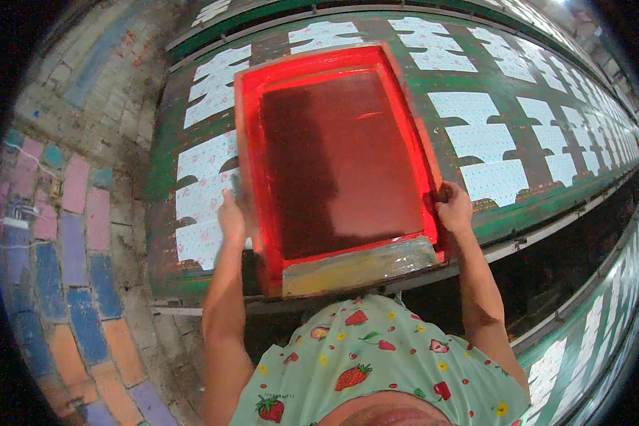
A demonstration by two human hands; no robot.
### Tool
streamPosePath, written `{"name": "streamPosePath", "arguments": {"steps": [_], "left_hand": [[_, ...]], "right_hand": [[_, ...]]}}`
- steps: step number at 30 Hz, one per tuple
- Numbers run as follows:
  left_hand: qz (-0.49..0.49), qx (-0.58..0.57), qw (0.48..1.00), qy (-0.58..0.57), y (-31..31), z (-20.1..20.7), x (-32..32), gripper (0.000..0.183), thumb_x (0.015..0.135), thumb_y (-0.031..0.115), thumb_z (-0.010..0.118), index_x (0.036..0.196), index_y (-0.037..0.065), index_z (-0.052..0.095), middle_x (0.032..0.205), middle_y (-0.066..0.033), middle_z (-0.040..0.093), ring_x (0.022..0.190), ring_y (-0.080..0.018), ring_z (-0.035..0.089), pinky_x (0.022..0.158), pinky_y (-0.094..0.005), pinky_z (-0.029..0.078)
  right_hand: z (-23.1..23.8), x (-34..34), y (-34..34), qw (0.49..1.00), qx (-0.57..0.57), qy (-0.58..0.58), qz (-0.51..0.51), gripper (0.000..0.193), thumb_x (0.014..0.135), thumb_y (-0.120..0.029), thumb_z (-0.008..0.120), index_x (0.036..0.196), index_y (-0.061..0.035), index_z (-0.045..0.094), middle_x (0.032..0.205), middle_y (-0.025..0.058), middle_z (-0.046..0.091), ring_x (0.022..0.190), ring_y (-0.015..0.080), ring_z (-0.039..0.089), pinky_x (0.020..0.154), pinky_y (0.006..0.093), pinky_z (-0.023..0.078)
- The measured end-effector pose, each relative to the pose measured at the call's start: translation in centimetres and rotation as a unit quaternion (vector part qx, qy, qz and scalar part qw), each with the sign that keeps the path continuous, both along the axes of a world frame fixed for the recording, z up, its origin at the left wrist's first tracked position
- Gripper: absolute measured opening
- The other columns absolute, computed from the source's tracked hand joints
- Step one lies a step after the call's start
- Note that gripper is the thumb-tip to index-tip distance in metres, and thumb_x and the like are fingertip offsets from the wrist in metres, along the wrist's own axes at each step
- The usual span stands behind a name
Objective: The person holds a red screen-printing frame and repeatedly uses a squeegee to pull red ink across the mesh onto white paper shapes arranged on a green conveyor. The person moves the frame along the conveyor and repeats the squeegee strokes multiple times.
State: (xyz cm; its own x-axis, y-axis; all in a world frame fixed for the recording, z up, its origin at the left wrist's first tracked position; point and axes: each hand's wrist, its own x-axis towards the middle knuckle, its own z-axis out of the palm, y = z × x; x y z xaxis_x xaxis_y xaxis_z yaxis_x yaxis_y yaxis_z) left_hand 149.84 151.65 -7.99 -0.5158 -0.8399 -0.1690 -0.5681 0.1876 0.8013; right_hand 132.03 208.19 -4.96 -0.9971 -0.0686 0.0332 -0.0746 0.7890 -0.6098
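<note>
1. Since the head view is the only one to go on, start with the red frame (312, 65): it's right in front of the person's body, over the tabletop (511, 221), between the left and right groups of pale pieces. Can't tell if any edge is resting on the surface.

2. Right hand (453, 207) has its fingers curled tight around the frame's right rail. Left hand (232, 216) is at the left rail with the thumb up, but the other fingers are hidden, so I can't say how firmly it's gripping, if at all.

3. What looks done: the pieces are laid out in neat rows, and they carry small patterns. The left pieces (207, 160) show pinkish-red spots along with blue ones.

4. What looks left, and this is just my read: the near right pieces (479, 142) seem to have only bluish spots, no red I can make out. If that's right, the job is partway along, with a long run of pieces stretching off to the right. Far ones are too small to judge.

5. Whatever is under the frame's dark panel (334, 163) is hidden, so no clue how finished that spot is.
</note>
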Motion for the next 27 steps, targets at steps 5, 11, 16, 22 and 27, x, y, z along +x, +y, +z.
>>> {"name": "streamPosePath", "arguments": {"steps": [5, 11, 16, 22, 27], "left_hand": [[-0.006, -0.061, 0.998, 0.031, 4.3, 1.5, -1.4, 0.091, 0.118, 0.064, 0.038, 0.109, -0.019, 0.074, 0.109, -0.0424, 0.075, 0.108, -0.0562, 0.071, 0.099, -0.0577, 0.052], [0.003, -0.074, 0.997, -0.016, 5.7, 1.6, -2.3, 0.088, 0.117, 0.067, 0.041, 0.094, -0.011, 0.073, 0.093, -0.029, 0.074, 0.094, -0.0376, 0.07, 0.091, -0.0535, 0.052], [-0.048, -0.075, 0.995, -0.046, 6.3, 2.1, -2.6, 0.08, 0.119, 0.058, 0.038, 0.128, -0.012, 0.076, 0.131, -0.0411, 0.072, 0.131, -0.0569, 0.066, 0.115, -0.0558, 0.05], [-0.057, -0.056, 0.992, -0.102, 6.0, 1.3, -3.2, 0.083, 0.118, 0.06, 0.035, 0.132, -0.011, 0.075, 0.132, -0.0411, 0.071, 0.132, -0.0574, 0.065, 0.116, -0.0584, 0.049], [0.067, -0.152, 0.985, 0.049, 6.1, -1.6, -3.1, 0.043, 0.112, 0.039, 0.055, 0.096, 0.003, 0.072, 0.104, -0.0238, 0.078, 0.104, -0.0502, 0.072, 0.094, -0.0602, 0.053]], "right_hand": [[-0.7, -1.3, 2.9, 1.0, -0.023, -0.014, -0.01, 0.055, 0.08, -0.006, 0.077, 0.135, -0.0072, 0.077, 0.112, 0.017, 0.082, 0.109, 0.0386, 0.079, 0.097, 0.0484, 0.062], [-1.3, -2.1, 4.7, 1.0, -0.01, -0.021, 0.015, 0.06, 0.082, -0.008, 0.083, 0.142, -0.0084, 0.075, 0.114, 0.0178, 0.082, 0.108, 0.0383, 0.079, 0.099, 0.0475, 0.062], [0.1, -0.1, 3.9, 0.99, 0.11, 0.038, 0.078, 0.062, 0.086, -0.013, 0.085, 0.147, -0.0109, 0.071, 0.137, 0.0227, 0.074, 0.124, 0.0411, 0.072, 0.103, 0.0494, 0.06], [3.1, 10.2, 0.4, 0.864, 0.046, 0.162, 0.476, 0.057, 0.088, -0.022, 0.084, 0.143, -0.013, 0.073, 0.142, 0.0193, 0.069, 0.127, 0.042, 0.067, 0.107, 0.0547, 0.057], [4.3, 13.4, -2.8, 0.838, 0.098, 0.121, 0.523, 0.045, 0.093, -0.02, 0.074, 0.137, -0.0117, 0.075, 0.132, 0.0131, 0.075, 0.121, 0.0363, 0.072, 0.102, 0.0514, 0.059]]}}
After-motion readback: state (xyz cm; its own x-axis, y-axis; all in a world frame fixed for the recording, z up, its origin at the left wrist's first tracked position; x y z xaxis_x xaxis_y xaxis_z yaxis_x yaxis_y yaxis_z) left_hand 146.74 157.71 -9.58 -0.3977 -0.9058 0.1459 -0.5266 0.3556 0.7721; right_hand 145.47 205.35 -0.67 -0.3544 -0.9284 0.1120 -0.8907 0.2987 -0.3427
